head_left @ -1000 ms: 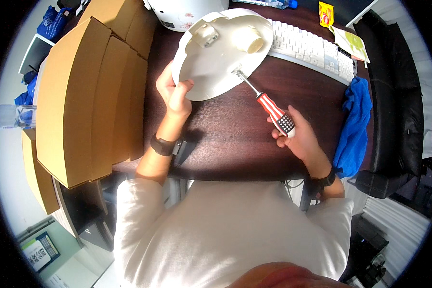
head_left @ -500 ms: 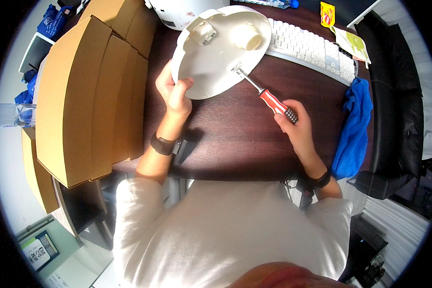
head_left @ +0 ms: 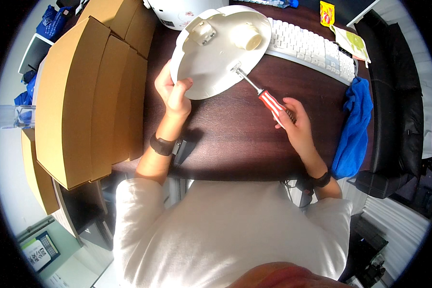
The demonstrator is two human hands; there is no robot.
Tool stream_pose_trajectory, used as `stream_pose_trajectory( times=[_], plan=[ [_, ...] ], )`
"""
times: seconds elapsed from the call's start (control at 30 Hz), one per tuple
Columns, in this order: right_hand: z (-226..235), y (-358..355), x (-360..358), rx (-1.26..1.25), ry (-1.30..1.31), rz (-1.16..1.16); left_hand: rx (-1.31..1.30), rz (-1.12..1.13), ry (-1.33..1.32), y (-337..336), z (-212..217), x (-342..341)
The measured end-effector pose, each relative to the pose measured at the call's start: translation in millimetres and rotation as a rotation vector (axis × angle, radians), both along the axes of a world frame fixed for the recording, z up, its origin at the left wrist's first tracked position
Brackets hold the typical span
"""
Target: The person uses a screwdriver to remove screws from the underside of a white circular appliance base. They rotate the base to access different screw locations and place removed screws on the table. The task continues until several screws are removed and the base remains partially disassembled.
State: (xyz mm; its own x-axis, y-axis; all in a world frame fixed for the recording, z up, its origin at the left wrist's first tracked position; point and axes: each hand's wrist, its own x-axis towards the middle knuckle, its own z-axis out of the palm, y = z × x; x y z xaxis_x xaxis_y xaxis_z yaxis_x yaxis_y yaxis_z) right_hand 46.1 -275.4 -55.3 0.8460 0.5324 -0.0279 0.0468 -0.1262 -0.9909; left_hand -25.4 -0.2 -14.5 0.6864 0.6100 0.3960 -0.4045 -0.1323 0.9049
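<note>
My left hand [head_left: 176, 93] is closed on the lower left rim of a white, round, shallow plastic housing [head_left: 201, 67], thumb on the inside face. The housing is tilted so that its inside shows. A cream cylindrical socket [head_left: 247, 37], like a lamp holder, and a small white block [head_left: 202, 33] sit in it. In my right hand [head_left: 295, 120] is a screwdriver [head_left: 272, 103] with a red and white striped handle, the fingers round the handle's end. Its shaft reaches up-left to a small metal fitting [head_left: 236, 68] near the housing's right edge; the very tip is hard to make out.
A white keyboard [head_left: 312, 48] lies behind and right of the housing, and a white appliance [head_left: 187, 14] stands at the back. Cardboard boxes [head_left: 91, 96] line the left side. A blue cloth [head_left: 354, 129] hangs at the right table edge. A small black object [head_left: 183, 152] lies beside my left wrist.
The screwdriver handle has turned about its length: its stripes face up now, where a dark patterned side showed before. My right fingers have shifted slightly on it. The housing stays nearly still.
</note>
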Motion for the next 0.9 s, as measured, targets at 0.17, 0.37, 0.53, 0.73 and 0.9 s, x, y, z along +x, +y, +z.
stream_pose_trajectory(
  times=[0.17, 0.37, 0.53, 0.73, 0.9],
  plan=[
    [-1.6, -0.4, -2.3, -0.072, -0.019, 0.046, -0.025, -0.006, -0.009, -0.9, 2.1, -0.2],
    [14.4, 0.2, 7.9, -0.167, 0.234, 0.06, -0.005, 0.005, 0.007, 0.0, 0.5, -0.2],
    [3.7, 0.5, 2.1, -0.096, 0.051, 0.097, 0.0, 0.006, 0.004, -1.5, 1.6, 0.3],
    [14.2, 10.6, -1.8, -0.229, -0.143, 0.135, 0.0, 0.005, -0.006, -2.4, 2.6, 0.5],
    [20.0, 14.5, -8.1, -0.325, -0.341, 0.151, 0.022, 0.004, -0.007, -4.5, 3.9, 0.6]
  ],
)
